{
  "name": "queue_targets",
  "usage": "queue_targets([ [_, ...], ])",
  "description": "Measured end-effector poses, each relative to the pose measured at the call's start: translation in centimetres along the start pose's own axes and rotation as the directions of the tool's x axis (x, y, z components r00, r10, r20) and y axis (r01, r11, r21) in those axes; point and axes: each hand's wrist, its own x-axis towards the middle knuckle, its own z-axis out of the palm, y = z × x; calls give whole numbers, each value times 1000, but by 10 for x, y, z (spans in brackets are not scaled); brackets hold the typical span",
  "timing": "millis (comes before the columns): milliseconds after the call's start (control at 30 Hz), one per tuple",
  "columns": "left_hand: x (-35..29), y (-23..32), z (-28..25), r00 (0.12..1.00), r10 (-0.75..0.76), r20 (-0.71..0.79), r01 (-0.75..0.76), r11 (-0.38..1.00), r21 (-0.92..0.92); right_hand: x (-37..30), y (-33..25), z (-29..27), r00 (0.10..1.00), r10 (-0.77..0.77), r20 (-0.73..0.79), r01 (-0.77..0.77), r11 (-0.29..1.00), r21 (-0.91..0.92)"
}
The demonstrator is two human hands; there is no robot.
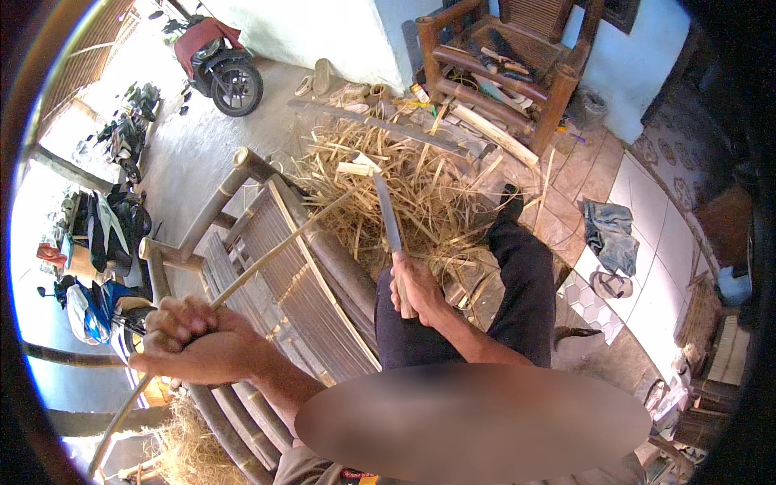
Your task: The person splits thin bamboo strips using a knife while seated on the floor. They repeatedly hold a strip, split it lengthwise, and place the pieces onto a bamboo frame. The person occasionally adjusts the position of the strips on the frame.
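Observation:
My left hand (198,339) is closed in a fist around a long, thin bamboo strip (279,249). From the fist the strip runs up and right toward the shavings, and its other end bends down to the lower left. In my right hand (420,291) is a knife (386,212), gripped by its handle above my thigh, the blade pointing up and away. Near the knife's tip is a pale piece of split bamboo (356,169). A big heap of bamboo shavings (331,218) spreads over the floor beyond the blade. The strip and the blade look apart.
A bamboo bench (311,291) stands at my left, with more shavings (194,444) below it. Ahead are a bamboo chair (501,73) holding tools, and a parked motorbike (230,77). Denim cloth (610,234) and a sandal (611,284) lie on the tiles at right.

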Motion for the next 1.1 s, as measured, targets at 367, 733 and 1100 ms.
queue_targets([
  [367, 49, 62, -47, 986, 141, 94, -110, 955, -277, -39, -6, 17, 912, 246, 329, -338, 905, 260],
  [733, 14, 33, -39, 895, 33, 445, 147, 920, -364, -94, -34, 39, 626, -625, 465, 771, 411, -486],
  [1100, 5, 23, -32, 959, -33, 283, 118, 950, -289, -59, -38, 53, 712, -548, 439, 694, 457, -556],
])
